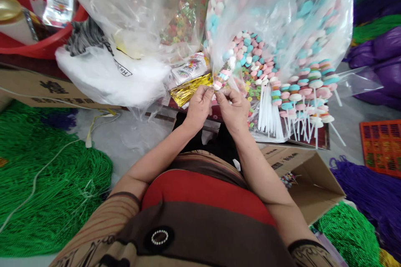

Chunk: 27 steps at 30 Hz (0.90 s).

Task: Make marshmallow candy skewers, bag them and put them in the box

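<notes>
My left hand (200,105) and my right hand (233,109) meet at the table's front edge, fingertips pinched together. Between them is the lower end of a candy lollipop (222,76) in a clear wrapper, its pink, white and blue pieces pointing away from me. The stick and whatever the fingertips press are hidden. Just left of my left hand lie gold twist ties (189,90), with printed silver packets (191,69) behind them. Loose pink, white and blue candies (250,52) spill from a bag beyond my right hand. White sticks (267,110) lie right of it.
Stacked candy lollipops (308,91) lie at the table's right end. Large clear bags (184,8) stand behind. At left are a white plastic bag (119,75) and a red basin (59,35). An open carton (316,183), green cords (56,183) and an orange crate (380,146) are on the floor.
</notes>
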Tool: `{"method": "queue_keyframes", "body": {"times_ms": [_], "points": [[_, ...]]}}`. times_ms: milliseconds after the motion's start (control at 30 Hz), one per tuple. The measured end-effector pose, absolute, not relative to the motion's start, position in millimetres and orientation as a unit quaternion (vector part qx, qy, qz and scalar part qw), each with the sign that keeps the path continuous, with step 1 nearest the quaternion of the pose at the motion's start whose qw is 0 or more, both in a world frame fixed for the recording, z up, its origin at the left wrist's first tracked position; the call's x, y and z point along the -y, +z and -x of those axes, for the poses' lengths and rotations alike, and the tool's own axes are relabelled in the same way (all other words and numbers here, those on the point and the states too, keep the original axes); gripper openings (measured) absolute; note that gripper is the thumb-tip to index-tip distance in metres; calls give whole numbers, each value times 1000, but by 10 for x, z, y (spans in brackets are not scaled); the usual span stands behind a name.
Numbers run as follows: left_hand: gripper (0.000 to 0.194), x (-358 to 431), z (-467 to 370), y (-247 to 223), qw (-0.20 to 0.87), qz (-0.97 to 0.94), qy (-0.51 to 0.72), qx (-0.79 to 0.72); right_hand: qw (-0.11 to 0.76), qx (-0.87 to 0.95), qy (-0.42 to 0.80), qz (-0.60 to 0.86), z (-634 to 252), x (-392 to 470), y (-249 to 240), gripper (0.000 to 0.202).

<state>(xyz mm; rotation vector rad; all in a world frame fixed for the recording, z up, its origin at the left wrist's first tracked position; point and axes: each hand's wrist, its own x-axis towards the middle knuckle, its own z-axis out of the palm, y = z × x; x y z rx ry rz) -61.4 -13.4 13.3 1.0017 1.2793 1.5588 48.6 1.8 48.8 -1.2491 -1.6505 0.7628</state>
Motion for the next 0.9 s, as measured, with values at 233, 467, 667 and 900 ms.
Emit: {"method": "queue_keyframes", "body": {"times_ms": [233,467,667,900], "points": [[48,187,659,110,281,-517,601,-540,462,555,432,539,-438,28,554,18],[41,102,834,180,325,-581,616,-421,472,476,593,445,-491,-12,664,21],[44,127,1000,706,445,-590,590,-325,462,537,566,422,-531,18,714,26],[46,483,1056,1233,282,-767,501,-286,492,542,533,425,-614,-65,840,22]]}}
